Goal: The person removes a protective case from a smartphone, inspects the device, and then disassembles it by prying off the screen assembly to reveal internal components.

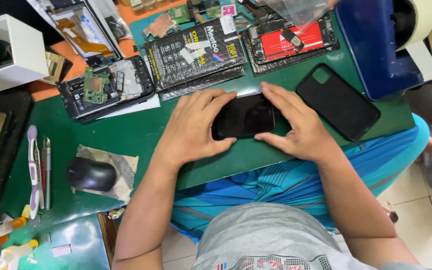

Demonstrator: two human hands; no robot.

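**Both hands pressed around a dark phone on a crowded repair bench**

Green matting (126,132) covers the bench, and nearly every part of it carries phone parts. At its near edge, right in front of the person, lies a black phone (243,116), flat, glossy screen up. The left hand (191,131) cups its left end, fingers curled over the top edge and thumb along the bottom; the right hand (296,125) mirrors it on the right end. Both are closed on the phone, pinching it by the edges rather than pressing the glass.

To my eye the thing is light, stiff and slick, and the glass face looks fragile, so the long edges and corners seem the sound places to hold it.

Just right of it lies a black phone case (338,100), apart from the hand. Behind sit a black printed packet (193,52), an opened phone with a red battery (293,40), and another opened phone showing a green circuit board (106,87). Off to the left are a computer mouse (91,174) on a scrap of paper and a few hand tools (38,172).
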